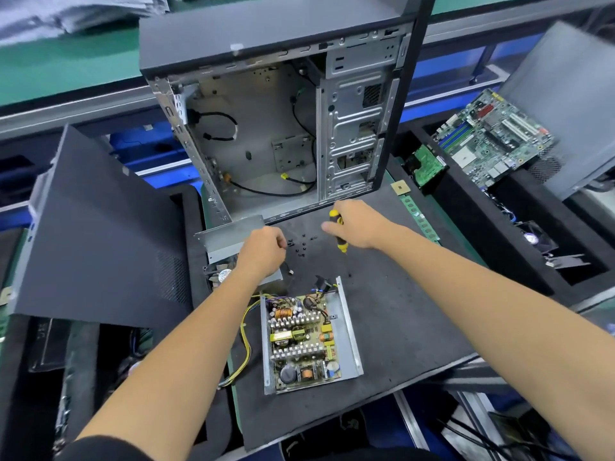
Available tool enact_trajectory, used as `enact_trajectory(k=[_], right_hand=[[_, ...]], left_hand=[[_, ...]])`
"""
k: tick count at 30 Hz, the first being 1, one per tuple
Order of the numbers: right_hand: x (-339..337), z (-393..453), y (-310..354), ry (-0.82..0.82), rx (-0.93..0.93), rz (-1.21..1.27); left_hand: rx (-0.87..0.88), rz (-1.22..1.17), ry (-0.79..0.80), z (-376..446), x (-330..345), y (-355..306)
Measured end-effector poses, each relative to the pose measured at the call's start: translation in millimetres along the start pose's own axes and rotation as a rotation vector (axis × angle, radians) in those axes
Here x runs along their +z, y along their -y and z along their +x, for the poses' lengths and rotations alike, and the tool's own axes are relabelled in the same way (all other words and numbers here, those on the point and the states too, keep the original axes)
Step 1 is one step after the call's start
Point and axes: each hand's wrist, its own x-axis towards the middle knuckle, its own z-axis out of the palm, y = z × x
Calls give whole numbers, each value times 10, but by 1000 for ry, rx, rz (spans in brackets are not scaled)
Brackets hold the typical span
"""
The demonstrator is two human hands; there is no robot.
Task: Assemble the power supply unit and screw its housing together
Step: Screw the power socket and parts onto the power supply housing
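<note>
1. Where the head view looks down on a dark foam work mat (392, 327), the open power supply base (309, 341) lies near the mat's front edge, its circuit board facing up with heat sinks, coils and capacitors showing, sheet-metal walls standing on its left and right sides.
2. Yellow and black cable bundle (247, 331): leaves the base's left side and curves toward the mat's front-left edge.
3. Power supply cover (233, 236): bent grey sheet metal, beyond the base at the mat's left, a fan (223, 274) partly visible beneath it.
4. Left hand (263, 251): over the cover's right end, fingers curled inward; whether they pinch anything cannot be told.
5. Small black screws (301, 247): scattered loose on the mat between the two hands.
6. Right hand (356, 224): fingers clamped round the handle of a yellow-and-black screwdriver (337, 231), whose shaft points down toward the mat.
7. Computer tower case (283, 128): stands upright at the mat's far edge, side open, interior cables showing.
8. Dark side panel (96, 234): leans at the left, beside the mat.
9. Green RAM stick (417, 217): lies along the mat's right edge; a small CPU (399, 188) just beyond it.
10. Motherboard (496, 138): rests tilted at far right; a hard drive (426, 168) with green board sits between it and the case.
</note>
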Motion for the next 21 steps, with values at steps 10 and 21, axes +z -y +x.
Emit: enact_trajectory(k=[10,21], right_hand=[[11,172,116,-128,-110,234],[-67,146,154,-152,-120,265]], left_hand=[[141,130,99,185,231,17],[170,202,92,255,282,-25]])
